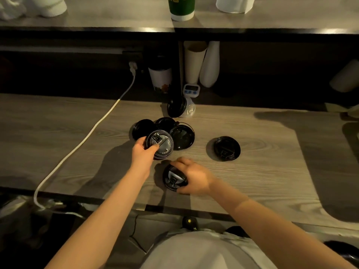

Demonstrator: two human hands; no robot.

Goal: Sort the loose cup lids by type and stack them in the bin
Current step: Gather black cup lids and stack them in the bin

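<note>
My left hand (143, 151) grips a black cup lid (162, 145) by its near edge, lifted and tilted over the wooden counter (262, 171). My right hand (194, 176) curls round a second black lid (173, 179) close to the counter's front edge. Behind the left hand's lid lie three loose black lids (181, 136) in a cluster. Another black lid (227, 148) lies alone to the right. A black lid (175, 106) leans on edge against a clear lid (190, 110) farther back. No bin is in view.
A white cable (87, 136) runs across the left of the counter from a wall plug. Cups, a white vase (210, 64) and a small timer (191, 90) stand at the back under a shelf. A green cup (181, 7) stands on the shelf.
</note>
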